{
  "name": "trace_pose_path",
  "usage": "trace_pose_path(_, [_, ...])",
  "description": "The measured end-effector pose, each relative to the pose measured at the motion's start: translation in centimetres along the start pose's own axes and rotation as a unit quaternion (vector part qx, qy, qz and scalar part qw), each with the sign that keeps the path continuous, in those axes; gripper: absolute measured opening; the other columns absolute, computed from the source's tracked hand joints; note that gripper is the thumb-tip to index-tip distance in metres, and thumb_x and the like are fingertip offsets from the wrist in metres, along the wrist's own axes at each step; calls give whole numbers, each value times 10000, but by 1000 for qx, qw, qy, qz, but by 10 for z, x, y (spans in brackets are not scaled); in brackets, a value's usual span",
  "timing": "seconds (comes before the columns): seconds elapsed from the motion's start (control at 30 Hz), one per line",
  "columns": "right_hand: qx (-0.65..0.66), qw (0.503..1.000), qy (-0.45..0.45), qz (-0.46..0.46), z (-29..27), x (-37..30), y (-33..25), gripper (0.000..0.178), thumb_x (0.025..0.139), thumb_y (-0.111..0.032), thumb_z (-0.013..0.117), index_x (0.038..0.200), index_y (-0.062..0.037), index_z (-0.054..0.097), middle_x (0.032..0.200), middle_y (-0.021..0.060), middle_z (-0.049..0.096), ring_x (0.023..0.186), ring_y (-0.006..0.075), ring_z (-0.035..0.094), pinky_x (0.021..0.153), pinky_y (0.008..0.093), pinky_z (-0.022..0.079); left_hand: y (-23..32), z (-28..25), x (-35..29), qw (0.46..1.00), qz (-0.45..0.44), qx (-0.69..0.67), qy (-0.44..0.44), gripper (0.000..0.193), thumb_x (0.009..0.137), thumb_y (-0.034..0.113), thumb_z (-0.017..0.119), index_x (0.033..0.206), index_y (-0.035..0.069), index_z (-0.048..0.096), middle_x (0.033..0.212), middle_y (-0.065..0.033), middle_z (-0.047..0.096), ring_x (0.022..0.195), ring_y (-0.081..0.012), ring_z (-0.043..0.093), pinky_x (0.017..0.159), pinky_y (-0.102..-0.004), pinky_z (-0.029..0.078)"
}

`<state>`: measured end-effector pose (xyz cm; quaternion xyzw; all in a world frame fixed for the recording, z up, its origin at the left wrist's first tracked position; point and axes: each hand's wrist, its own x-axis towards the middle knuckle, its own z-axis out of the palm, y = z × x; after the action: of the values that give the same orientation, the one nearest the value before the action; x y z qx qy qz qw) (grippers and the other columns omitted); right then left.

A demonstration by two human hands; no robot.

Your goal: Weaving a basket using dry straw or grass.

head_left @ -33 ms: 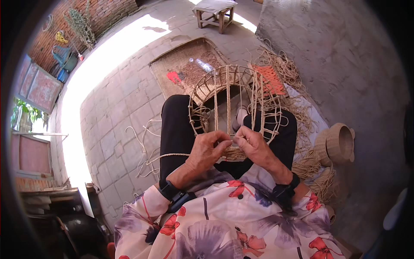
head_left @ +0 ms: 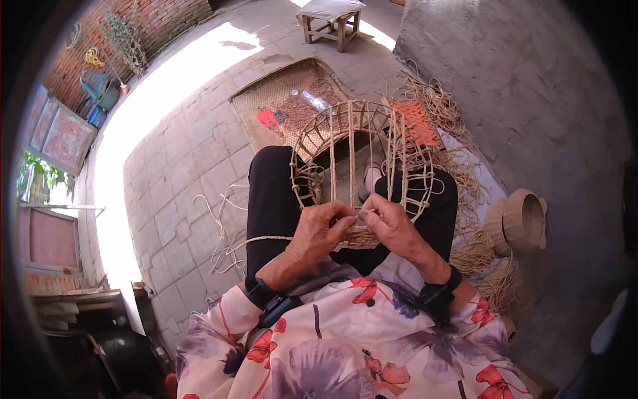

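A round basket frame of wire wrapped in straw-coloured cord rests on my lap, between my knees. Several twisted cords run across its opening from the far rim toward me. At the near rim, my left hand is closed in a pinch, and a loose twisted cord trails from under it to the left. Close beside it, my right hand pinches with thumb and forefinger at the same cord work. The fingertips nearly meet, so the exact strand between them is mostly hidden.
Loose cord bundles and two woven baskets are at right, by a grey wall. Ahead lie a woven tray with a plastic bottle and an orange mat. A stool stands farther off.
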<state>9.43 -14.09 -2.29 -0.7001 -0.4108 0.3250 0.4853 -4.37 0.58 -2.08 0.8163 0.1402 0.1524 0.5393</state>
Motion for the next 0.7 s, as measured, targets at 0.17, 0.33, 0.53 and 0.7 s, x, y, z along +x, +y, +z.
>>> trace_pose_path(0.17, [-36,998,-27,-35,-1,-1,-6,168,955,-146,577,962,22,564,761,166,649,697,235,679,622,353,508,4,-3,-2,999,-38,-1,-26,150,862,119,678,918,-19,690,700,-154,685,630,-225,698,610,-326,542])
trace_pose_path(0.33, [-26,999,-44,-17,4,-2,-6,165,951,-137,618,974,15,557,738,49,615,714,82,587,633,269,487,-1,-3,-4,999,-30,18,-32,165,875,110,662,917,-50,675,725,-73,692,676,-86,663,612,-256,540])
trace_pose_path(0.53, [103,995,-18,1,5,5,-2,161,895,-105,667,966,8,577,834,128,683,738,186,698,632,305,550,-7,-6,-1,971,-162,-177,12,149,885,133,627,907,-12,657,801,-100,713,625,-163,685,593,-270,565])
trace_pose_path(0.7, [283,953,-48,91,-5,7,-2,158,923,-76,661,1037,-5,577,959,83,679,854,152,700,740,266,583,-13,-20,-1,891,-267,-367,14,130,947,166,616,964,38,598,891,-82,698,648,-120,668,591,-261,587])
